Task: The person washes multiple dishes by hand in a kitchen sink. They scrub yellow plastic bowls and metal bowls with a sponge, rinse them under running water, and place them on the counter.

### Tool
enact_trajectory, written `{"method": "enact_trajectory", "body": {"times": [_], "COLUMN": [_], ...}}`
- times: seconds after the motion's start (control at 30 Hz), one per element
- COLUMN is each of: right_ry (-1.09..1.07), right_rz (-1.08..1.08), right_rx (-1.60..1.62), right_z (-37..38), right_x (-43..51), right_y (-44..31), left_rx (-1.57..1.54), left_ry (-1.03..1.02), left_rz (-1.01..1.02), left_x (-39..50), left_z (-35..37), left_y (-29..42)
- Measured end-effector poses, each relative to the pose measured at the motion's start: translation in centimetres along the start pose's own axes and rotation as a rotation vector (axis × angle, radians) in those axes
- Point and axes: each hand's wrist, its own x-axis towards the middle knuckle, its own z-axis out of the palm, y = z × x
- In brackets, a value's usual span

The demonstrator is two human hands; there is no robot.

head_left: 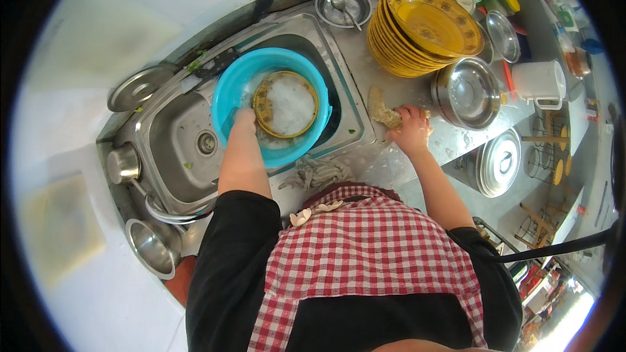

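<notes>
A light-blue plastic basin (288,54) stands in the right-hand sink bowl with sudsy water in it. Inside lies a yellow patterned dish (261,105), its middle covered by white foam. My left hand (245,116) reaches into the basin at the dish's left edge; its fingers are hidden, so their grip cannot be made out. On the steel counter to the right, my right hand (412,127) is closed over a tan fibrous scrubber (379,105), which looks like loofah. Part of the scrubber sticks out to the left of my fingers.
A tall stack of yellow dishes (406,54) rises behind my right hand, beside nested steel bowls (467,93). A steel dish (325,14) holds a spoon. Left are an empty sink bowl (171,132), knives (210,69) on the rim and a wet cloth (318,174) in front.
</notes>
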Motion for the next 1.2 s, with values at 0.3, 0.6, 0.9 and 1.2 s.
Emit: {"method": "enact_trajectory", "body": {"times": [0.3,0.6,0.9,1.2], "right_ry": [0.029,0.134,-0.552,-0.877], "right_rz": [-0.249,-0.407,-0.489,-0.314], "right_rx": [-0.062,0.306,-0.261,0.815], "right_z": [-1.0,-7.4,6.0,17.0], "right_x": [0.2,5.4,11.9,14.7], "right_y": [-0.5,-9.2,-28.1,-28.3], "left_rx": [0.932,0.821,-0.365,-0.349], "left_ry": [0.212,0.334,-0.331,-0.403], "left_rz": [0.397,0.597,-0.107,-0.242], "left_x": [-2.5,-7.7,-10.5,-5.8], "left_z": [1.7,-1.7,-0.3,-1.0], "left_y": [-1.6,0.3,-0.9,-0.4]}}
